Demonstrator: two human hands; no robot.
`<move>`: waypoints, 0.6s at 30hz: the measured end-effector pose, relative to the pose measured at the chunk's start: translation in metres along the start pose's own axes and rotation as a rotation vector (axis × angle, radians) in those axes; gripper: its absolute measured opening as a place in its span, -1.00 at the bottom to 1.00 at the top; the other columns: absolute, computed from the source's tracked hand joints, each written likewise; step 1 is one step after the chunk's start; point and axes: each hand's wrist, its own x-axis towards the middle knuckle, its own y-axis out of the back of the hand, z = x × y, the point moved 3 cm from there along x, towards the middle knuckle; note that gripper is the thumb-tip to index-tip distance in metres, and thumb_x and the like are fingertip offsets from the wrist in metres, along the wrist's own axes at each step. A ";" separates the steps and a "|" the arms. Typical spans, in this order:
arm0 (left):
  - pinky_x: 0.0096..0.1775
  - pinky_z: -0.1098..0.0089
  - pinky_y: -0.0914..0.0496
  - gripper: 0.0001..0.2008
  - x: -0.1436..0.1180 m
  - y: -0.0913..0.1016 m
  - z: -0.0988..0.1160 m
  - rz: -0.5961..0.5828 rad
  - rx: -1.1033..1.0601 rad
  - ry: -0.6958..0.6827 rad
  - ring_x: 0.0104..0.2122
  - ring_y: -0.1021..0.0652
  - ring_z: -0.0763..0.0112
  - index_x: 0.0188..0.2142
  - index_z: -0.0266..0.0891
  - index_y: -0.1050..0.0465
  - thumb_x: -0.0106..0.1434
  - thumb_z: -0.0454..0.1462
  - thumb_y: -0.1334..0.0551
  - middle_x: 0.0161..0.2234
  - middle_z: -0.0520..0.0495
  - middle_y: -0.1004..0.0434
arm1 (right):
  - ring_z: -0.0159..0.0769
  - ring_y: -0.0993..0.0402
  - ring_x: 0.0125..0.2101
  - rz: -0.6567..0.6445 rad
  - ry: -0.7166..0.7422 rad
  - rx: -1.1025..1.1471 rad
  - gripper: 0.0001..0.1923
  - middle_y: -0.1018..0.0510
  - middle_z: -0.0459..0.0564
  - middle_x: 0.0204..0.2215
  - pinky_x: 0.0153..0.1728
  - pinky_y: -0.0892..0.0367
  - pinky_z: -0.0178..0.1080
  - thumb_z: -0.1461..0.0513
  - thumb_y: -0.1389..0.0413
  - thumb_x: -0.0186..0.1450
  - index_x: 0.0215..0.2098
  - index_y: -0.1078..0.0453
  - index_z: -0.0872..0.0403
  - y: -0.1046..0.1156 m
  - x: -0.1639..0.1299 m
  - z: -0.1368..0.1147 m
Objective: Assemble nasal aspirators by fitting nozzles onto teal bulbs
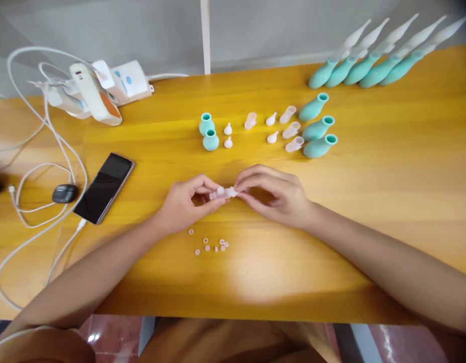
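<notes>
Over the middle of the table, my left hand (pixel 191 202) is closed, pinching a translucent plastic connector (pixel 220 193) with a short side stub. My right hand (pixel 276 193) is closed at the connector's right end, its fingertips around a small whitish plastic piece (pixel 233 191) that meets the connector; most of this piece is hidden. Several tiny pale rings (pixel 222 245) lie on the table in front of my hands. Beyond my hands are loose connectors (pixel 291 130), small white bulb-shaped tips (pixel 271 119) and open-necked teal squeeze bulbs (pixel 319 129).
At the back right, several teal bulbs with long white nozzles (pixel 369 60) stand in a row. To the left lie a phone (pixel 104 187), a black earbud case (pixel 64 193), looping white cables (pixel 47 113) and white chargers (pixel 130 83). A grey partition (pixel 172 35) borders the wooden table (pixel 388 201).
</notes>
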 end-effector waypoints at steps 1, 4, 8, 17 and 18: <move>-0.21 0.36 -0.61 -0.72 0.000 0.000 0.000 -0.003 0.002 0.003 -0.25 -0.75 0.30 -0.09 -0.21 -0.63 0.35 -0.08 -0.50 -0.17 -0.16 -0.83 | -0.23 -0.71 -0.10 -0.005 -0.002 0.013 -0.79 -0.70 0.09 -0.08 -0.08 -0.68 -0.17 0.34 -0.28 0.47 0.04 -0.58 0.00 0.000 0.000 0.000; -0.20 0.35 -0.62 -0.71 -0.001 0.000 -0.001 -0.015 -0.014 0.014 -0.23 -0.77 0.27 -0.09 -0.20 -0.64 0.35 -0.07 -0.50 -0.16 -0.17 -0.83 | -0.25 -0.71 -0.09 -0.009 -0.009 0.057 -0.79 -0.70 0.09 -0.07 -0.06 -0.68 -0.18 0.36 -0.28 0.47 0.04 -0.59 0.02 -0.001 0.000 0.000; -0.18 0.34 -0.64 -0.71 0.000 -0.001 -0.002 -0.013 -0.057 0.018 -0.23 -0.77 0.28 -0.14 -0.20 -0.61 0.33 -0.08 -0.52 -0.17 -0.17 -0.83 | -0.27 -0.71 -0.11 0.040 -0.027 0.071 -0.80 -0.72 0.06 -0.08 -0.07 -0.69 -0.20 0.35 -0.29 0.47 0.02 -0.60 0.01 -0.004 0.000 -0.003; -0.28 0.43 -0.59 -0.72 0.001 0.000 -0.001 0.010 -0.117 -0.014 -0.34 -0.71 0.41 -0.20 -0.21 -0.55 0.30 -0.12 -0.53 -0.25 -0.10 -0.80 | -0.32 -0.71 -0.16 0.156 -0.150 0.194 -0.87 -0.71 0.08 -0.11 -0.12 -0.71 -0.27 0.35 -0.32 0.44 -0.06 -0.64 0.06 -0.010 -0.004 -0.006; -0.29 0.44 -0.58 -0.73 0.001 0.000 -0.001 0.010 -0.121 -0.019 -0.35 -0.70 0.42 -0.20 -0.22 -0.55 0.30 -0.13 -0.53 -0.26 -0.09 -0.79 | -0.32 -0.71 -0.16 0.155 -0.162 0.211 -0.88 -0.70 0.09 -0.10 -0.11 -0.71 -0.26 0.35 -0.33 0.44 -0.07 -0.64 0.07 -0.011 -0.005 -0.006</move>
